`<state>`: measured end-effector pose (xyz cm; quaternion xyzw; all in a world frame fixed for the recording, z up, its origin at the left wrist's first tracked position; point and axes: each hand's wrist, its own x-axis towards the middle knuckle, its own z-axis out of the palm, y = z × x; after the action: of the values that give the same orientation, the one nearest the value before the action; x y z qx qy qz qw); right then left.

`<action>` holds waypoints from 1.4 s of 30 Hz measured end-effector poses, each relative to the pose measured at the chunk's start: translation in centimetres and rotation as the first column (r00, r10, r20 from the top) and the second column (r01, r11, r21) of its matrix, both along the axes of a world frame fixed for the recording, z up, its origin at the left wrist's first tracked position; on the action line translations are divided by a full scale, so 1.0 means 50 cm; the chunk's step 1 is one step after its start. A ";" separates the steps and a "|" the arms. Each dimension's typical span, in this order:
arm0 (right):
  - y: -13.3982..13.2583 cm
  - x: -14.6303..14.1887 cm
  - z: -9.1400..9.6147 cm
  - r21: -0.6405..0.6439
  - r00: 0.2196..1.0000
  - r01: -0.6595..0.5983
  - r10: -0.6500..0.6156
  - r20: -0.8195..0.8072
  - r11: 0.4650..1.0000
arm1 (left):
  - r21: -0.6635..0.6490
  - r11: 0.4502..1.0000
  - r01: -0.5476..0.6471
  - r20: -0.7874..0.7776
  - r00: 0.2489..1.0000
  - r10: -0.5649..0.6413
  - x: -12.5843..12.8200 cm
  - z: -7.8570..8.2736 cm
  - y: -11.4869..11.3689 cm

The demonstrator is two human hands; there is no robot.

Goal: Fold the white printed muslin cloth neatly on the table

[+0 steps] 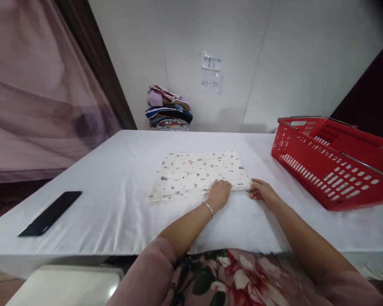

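Note:
A white folded cloth [199, 170] with small scattered prints lies flat on the table in front of me. Its layers show along the near edge. My left hand [219, 194], a bracelet at its wrist, rests on that near edge right of the middle, with its fingers curled over the fabric; the thumb is hidden. At the near right corner, my right hand [263, 192] pinches the layers between thumb and fingers.
A red plastic basket [309, 165] stands on the white-covered table [115, 170] at right. A black flat object [51, 213], perhaps a phone, lies at left. Folded clothes [169, 109] are stacked by the back wall. A white stool-like surface [67, 287] sits below the front edge.

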<state>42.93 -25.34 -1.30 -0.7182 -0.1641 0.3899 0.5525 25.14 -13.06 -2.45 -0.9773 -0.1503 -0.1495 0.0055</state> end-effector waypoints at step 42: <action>0.086 -0.093 0.002 -0.272 0.101 -0.474 0.359 0.928 0.837 | -0.218 0.960 -0.174 0.052 0.980 0.190 -0.145 0.032 0.068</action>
<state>38.28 -21.03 -1.18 -0.6970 -0.6780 -0.0008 0.2335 17.90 -9.64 -0.83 -0.9482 -0.2547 -0.1666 -0.0907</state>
